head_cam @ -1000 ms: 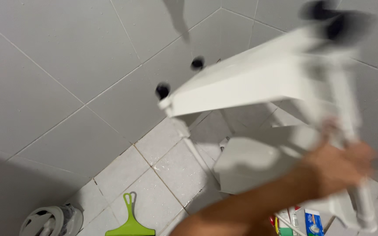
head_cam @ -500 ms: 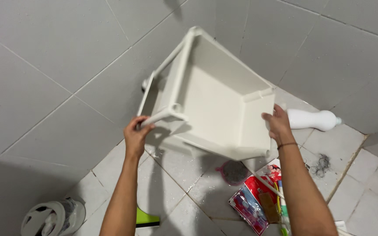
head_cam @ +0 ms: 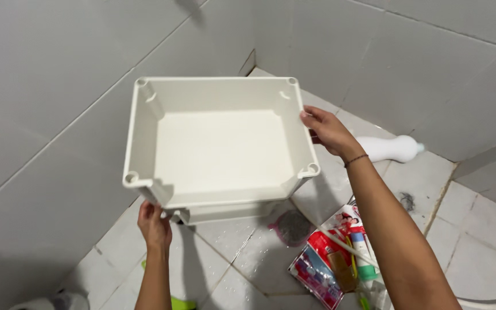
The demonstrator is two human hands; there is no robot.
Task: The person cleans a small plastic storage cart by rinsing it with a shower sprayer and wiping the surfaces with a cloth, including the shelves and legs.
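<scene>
A white plastic storage rack (head_cam: pixel 219 149) with an empty rectangular top tray stands upright, held up in the corner of a tiled room. My left hand (head_cam: pixel 153 224) grips its lower near-left part, below the tray's corner. My right hand (head_cam: pixel 325 131) holds the tray's right rim near the far corner; a thin band circles that wrist. A second tier shows just under the top tray.
On the wet tiled floor lie a white bottle (head_cam: pixel 388 148) on its side, a round pink drain cover (head_cam: pixel 291 227), several colourful packets and tubes (head_cam: pixel 334 258), and a green squeegee (head_cam: pixel 182 303). A clump of hair (head_cam: pixel 407 201) lies to the right. Grey tiled walls close the corner.
The rack has been turned from tilted on its side to upright, tray opening facing up. My left hand moved from an upper post to its lower left part; my right hand stays on its right side.
</scene>
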